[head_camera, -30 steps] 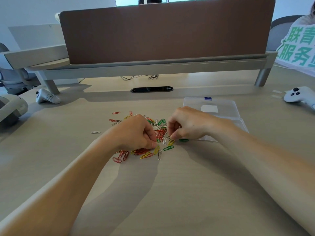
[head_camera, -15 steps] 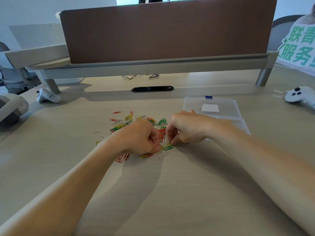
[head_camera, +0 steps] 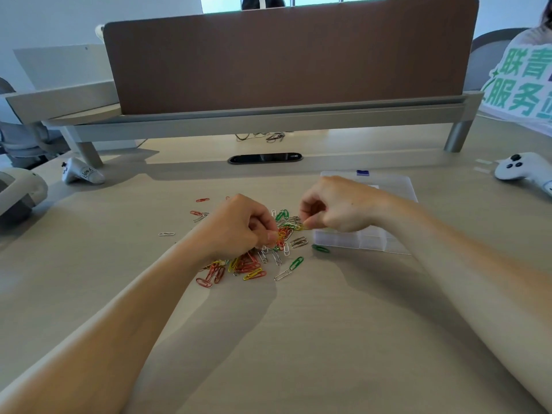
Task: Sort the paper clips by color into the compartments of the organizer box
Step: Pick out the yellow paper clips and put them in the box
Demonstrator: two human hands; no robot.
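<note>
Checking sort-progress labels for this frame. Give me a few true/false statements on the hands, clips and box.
1. The organizer box lies to the right of the paper clip pile. True.
2. The pile is all one colour. False: red, yellow, green and silvery clips are mixed.
3. The right hand lies flat on the box. False: its fingers are curled and pinch a yellow clip at the pile's edge.
4. A green clip lies on the table just off the box's near left corner. True.
5. The left hand is off the pile. False: its curled fingers reach into it.
6. A white controller lies at the table's far right. True.
</note>
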